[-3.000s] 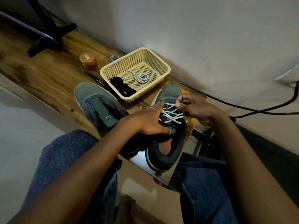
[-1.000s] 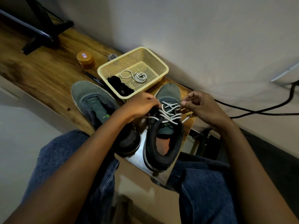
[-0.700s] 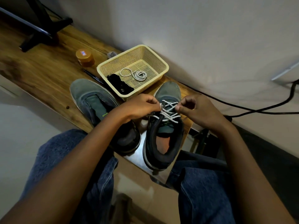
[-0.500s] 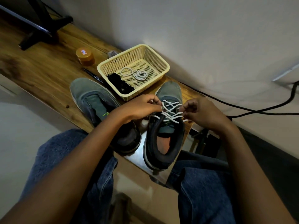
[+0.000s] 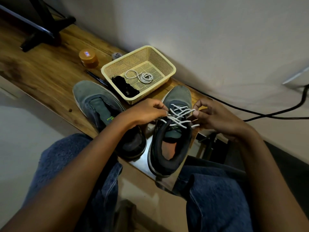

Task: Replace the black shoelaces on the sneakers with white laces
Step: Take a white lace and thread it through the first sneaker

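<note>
On the bench (image 5: 41, 77), the right sneaker (image 5: 172, 138) sits at the near edge, partly threaded with a white lace (image 5: 179, 115). The left hand (image 5: 145, 113) pinches the lace at the sneaker's left side; the right hand (image 5: 212, 116) pinches it at the right. The left sneaker (image 5: 100, 111) lies beside it, laceless. A basket (image 5: 167, 64) behind holds a second white lace (image 5: 142, 76) and black laces (image 5: 126, 88).

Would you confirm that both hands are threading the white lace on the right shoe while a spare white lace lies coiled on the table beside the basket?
Not quite: the head view shows the spare white lace coiled inside the basket, not beside it. Both the left hand and right hand do work the white lace on the right shoe.
</note>
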{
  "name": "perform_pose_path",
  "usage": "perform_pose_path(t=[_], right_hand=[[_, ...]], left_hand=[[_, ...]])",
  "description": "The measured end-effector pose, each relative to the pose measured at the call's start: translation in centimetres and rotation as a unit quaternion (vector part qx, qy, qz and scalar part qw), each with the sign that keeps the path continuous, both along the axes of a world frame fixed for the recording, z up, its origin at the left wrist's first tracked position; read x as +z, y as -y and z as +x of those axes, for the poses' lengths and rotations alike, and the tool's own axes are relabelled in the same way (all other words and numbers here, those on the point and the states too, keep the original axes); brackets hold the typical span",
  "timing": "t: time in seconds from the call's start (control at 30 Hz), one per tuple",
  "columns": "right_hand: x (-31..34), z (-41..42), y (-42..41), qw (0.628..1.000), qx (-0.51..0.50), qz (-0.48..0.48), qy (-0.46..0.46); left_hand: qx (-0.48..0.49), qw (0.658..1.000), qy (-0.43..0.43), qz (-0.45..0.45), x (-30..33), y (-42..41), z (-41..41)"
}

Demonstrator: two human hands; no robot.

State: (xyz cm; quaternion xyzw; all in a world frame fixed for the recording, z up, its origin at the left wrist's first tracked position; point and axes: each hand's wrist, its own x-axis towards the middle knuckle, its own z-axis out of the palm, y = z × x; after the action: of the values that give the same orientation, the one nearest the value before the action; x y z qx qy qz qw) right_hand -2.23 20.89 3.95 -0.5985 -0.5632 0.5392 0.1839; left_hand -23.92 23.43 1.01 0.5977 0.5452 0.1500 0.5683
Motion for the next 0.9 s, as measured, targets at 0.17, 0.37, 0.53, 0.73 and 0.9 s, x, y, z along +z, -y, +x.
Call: perform_pose_path(t=[0.17, 0.37, 0.53, 0.73, 0.9], right_hand=[[0.6, -0.2, 0.4, 0.997, -0.024, -0.056, -0.047], [0.9, 0.0, 0.6, 0.991, -0.032, -0.097, -0.088], [0.9, 0.1, 0.5, 0.987, -0.043, -0.118, -0.105], [0.3, -0.4, 0.0, 0.999, -0.053, -0.011, -0.007], [-0.4, -1.2, -0.4, 0.994, -0.005, 0.046, 0.103]], left_hand=[[-0.002, 1.000, -0.019, 0.014, 0.0, -0.1, -0.1], [0.004, 0.999, -0.035, 0.023, 0.0, 0.0, -0.1], [0.009, 0.998, -0.048, 0.033, 0.0, 0.1, 0.1], [0.027, 0.995, -0.065, 0.068, -0.1, 0.4, 0.7], [0.040, 0.993, -0.081, 0.077, -0.3, 0.5, 1.1]])
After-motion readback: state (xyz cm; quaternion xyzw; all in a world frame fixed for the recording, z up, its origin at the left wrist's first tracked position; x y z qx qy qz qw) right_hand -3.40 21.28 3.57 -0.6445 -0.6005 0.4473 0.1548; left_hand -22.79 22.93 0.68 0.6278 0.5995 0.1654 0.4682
